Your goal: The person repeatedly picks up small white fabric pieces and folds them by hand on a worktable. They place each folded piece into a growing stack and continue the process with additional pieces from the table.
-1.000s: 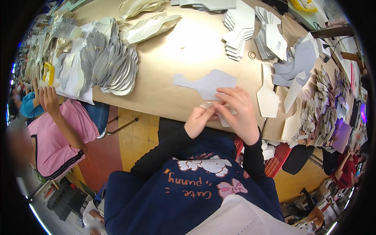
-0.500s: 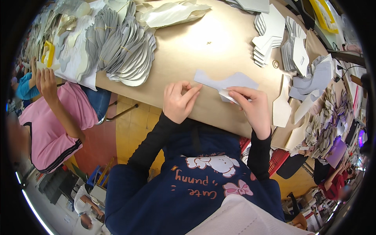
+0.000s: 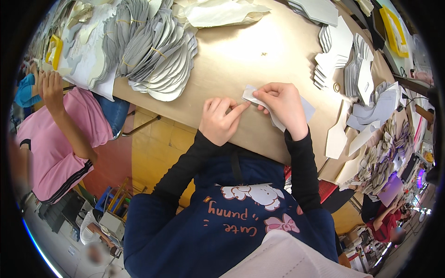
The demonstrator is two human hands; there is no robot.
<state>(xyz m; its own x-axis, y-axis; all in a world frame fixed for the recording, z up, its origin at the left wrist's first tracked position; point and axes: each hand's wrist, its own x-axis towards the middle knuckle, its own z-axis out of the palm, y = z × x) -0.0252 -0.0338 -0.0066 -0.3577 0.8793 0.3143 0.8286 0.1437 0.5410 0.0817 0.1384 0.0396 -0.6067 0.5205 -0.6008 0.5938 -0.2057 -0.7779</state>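
A flat grey cut-out piece (image 3: 308, 109) with a curved outline lies on the paper-covered table in front of me. Over it, a narrow pale piece (image 3: 251, 95) is pinched by my right hand (image 3: 286, 105) at the left end, its thumb and forefinger closed on it. My right hand hides much of both pieces. My left hand (image 3: 219, 121) is at the near left, its fingers curled and the tips of thumb and forefinger together at the left end of the pieces.
Rubber-banded bundles of grey pieces (image 3: 157, 58) stand at the left. Stacks of pale pieces (image 3: 336, 46) and a tape roll (image 3: 336, 87) are at the right. Loose pale pieces (image 3: 337, 136) lie near the right edge. A person in pink (image 3: 69, 125) sits at the left.
My right hand has moved left along the grey piece, bringing the pale piece to its left end. My left hand stays by that end. The whole view has shifted slightly.
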